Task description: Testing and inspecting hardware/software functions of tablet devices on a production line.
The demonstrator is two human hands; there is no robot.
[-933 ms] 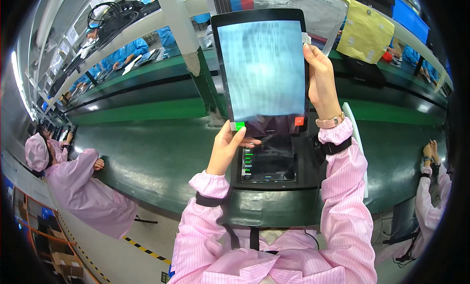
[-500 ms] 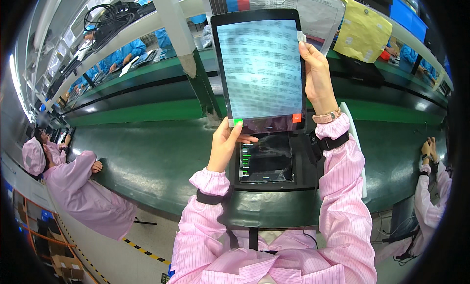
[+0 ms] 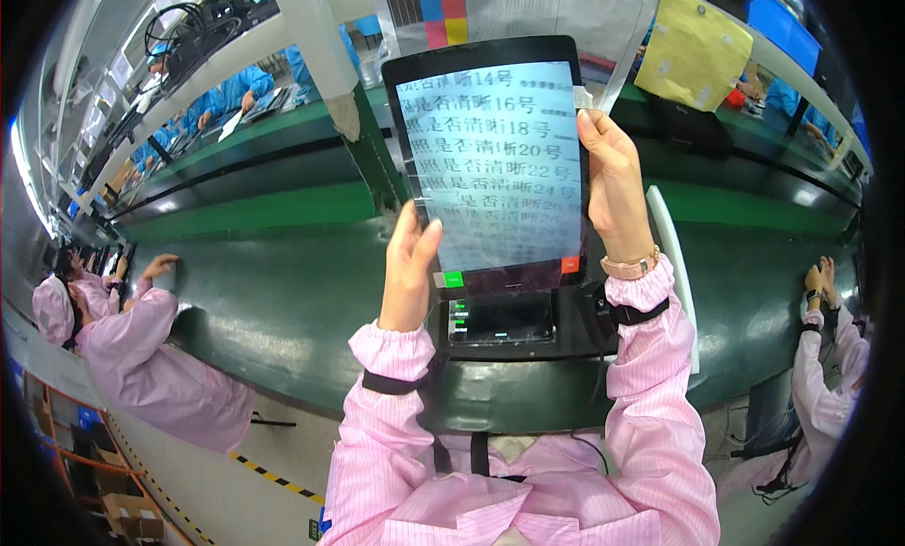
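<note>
Fingers of my right hand pinch the tablet at its right edge, thumb in front, the rest running behind where I can't see them. My left hand grips the opposite edge lower down, its thumb at the bezel. That leaves the tablet raised between both sets of fingers, tilted a little, its screen facing me. Slipping worries me most: the left hold looks shallow, and if the right one eased too, the tablet could drop onto the second tablet lying below and between my hands, on the worktop side. A stray touch is another risk; the green button sits just below my left thumb, so a careless slide down could press it, while the red button is farther from my right fingers. Rows of print low on the screen look smeared, and I'd judge any wobble of the wrists could blur the rest. My hidden fingertips might also cover something on the back; I cannot tell.
</note>
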